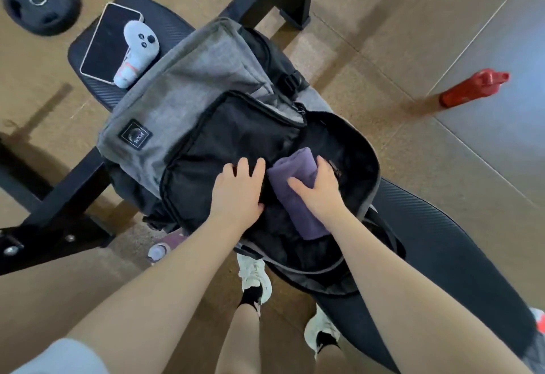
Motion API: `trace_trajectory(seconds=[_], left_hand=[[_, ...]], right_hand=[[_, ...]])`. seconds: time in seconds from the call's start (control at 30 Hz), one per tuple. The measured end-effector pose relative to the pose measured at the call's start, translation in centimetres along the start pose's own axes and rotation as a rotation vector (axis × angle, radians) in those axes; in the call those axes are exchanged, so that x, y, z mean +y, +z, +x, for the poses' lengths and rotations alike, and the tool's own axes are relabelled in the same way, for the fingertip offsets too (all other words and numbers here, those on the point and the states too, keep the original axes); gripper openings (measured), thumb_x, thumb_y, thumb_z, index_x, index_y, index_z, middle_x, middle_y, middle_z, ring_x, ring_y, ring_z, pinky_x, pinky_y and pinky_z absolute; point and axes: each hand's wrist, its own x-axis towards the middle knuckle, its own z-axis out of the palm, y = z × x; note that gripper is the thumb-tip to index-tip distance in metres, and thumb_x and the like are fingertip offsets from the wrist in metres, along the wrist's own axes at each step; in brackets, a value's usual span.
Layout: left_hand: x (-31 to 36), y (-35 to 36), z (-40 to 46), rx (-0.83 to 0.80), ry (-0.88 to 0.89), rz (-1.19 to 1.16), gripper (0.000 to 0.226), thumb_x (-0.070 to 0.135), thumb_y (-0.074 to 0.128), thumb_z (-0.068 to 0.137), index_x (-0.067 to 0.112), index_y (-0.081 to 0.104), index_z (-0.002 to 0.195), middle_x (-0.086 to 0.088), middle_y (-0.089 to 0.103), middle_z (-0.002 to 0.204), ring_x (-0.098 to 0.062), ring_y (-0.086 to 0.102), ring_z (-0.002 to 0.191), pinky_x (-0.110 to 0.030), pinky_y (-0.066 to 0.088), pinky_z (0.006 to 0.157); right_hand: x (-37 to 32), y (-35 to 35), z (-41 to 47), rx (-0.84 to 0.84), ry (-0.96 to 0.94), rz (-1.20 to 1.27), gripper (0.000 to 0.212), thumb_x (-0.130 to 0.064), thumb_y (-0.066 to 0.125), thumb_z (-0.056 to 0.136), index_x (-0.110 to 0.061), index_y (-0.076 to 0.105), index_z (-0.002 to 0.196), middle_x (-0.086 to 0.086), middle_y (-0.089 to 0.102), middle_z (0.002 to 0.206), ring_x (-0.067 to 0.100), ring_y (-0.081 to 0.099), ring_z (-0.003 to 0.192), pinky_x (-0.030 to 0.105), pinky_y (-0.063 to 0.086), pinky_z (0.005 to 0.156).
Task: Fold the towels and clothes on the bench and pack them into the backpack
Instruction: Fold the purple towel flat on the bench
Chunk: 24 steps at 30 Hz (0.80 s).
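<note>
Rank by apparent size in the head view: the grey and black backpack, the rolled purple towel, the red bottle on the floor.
1. Grey and black backpack
2. Rolled purple towel
3. Red bottle, though it lies farther off, so its true size is unsure.

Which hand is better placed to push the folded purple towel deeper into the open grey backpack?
The right hand. It already grips the folded purple towel inside the opening of the grey fabric backpack. The left hand lies flat on the black front flap, seemingly holding the opening apart.

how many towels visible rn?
1. A folded purple towel sits in the open backpack, gripped by the right hand. The left hand rests on the bag's flap. Dark contents beneath may hide more.
</note>
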Motion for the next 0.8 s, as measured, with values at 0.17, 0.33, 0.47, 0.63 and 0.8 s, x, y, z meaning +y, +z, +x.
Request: trace_trajectory(seconds=[0.17, 0.33, 0.47, 0.63, 0.8], left_hand=[[-1.7, -2.1, 2.0, 0.074, -0.113, -0.242, 0.03, 0.023, 0.053, 0.084, 0.013, 0.048, 0.112, -0.01, 0.06, 0.107, -0.036, 0.058, 0.095, -0.036, 0.04, 0.069], [-5.2, -4.4, 0.9, 0.32, -0.129, -0.706, 0.018, 0.015, 0.059, 0.082, 0.012, 0.06, 0.1, -0.009, 0.069, 0.088, -0.029, 0.064, 0.085, -0.039, 0.05, 0.077], [-6.0, -6.2, 0.2, 0.426, -0.091, -0.77, 0.02, 0.023, 0.053, 0.079, 0.011, 0.061, 0.094, -0.007, 0.069, 0.08, -0.027, 0.065, 0.077, -0.036, 0.049, 0.072], [-6.5, -7.0, 0.5, 0.535, -0.095, -0.772, 0.01, 0.008, 0.06, 0.084, 0.005, 0.062, 0.094, -0.006, 0.068, 0.078, -0.022, 0.058, 0.062, -0.021, 0.034, 0.059], [-6.6, -6.4, 1.2, 0.515, -0.106, -0.852, 0.011, 0.009, 0.059, 0.084, 0.007, 0.062, 0.094, -0.002, 0.067, 0.081, -0.017, 0.06, 0.07, -0.023, 0.04, 0.066]], right_hand=[[-0.4, -0.5, 1.1, -0.111, 0.067, -0.052, 0.059, -0.042, 0.057, 0.085, -0.016, 0.037, 0.134, 0.006, 0.059, 0.121, 0.029, 0.055, 0.112, 0.046, 0.042, 0.098], [-1.0, -1.7, 0.5, -0.156, 0.082, -0.064, 0.038, -0.041, 0.06, 0.085, -0.011, 0.054, 0.106, 0.005, 0.062, 0.101, 0.023, 0.058, 0.093, 0.036, 0.047, 0.08], [-3.5, -1.7, 1.0, -0.173, 0.047, 0.086, 0.036, -0.038, 0.063, 0.085, -0.009, 0.055, 0.105, 0.006, 0.062, 0.103, 0.021, 0.058, 0.093, 0.033, 0.045, 0.076], [-7.9, 0.9, 6.2, -0.091, -0.007, 0.164, 0.037, -0.031, 0.072, 0.079, -0.006, 0.053, 0.099, 0.014, 0.062, 0.108, 0.029, 0.058, 0.103, 0.038, 0.047, 0.083], [-7.3, 1.5, 5.7, 0.031, 0.029, 0.119, 0.088, -0.055, 0.072, 0.067, -0.007, 0.039, 0.133, 0.009, 0.051, 0.131, 0.026, 0.049, 0.121, 0.037, 0.043, 0.096]])
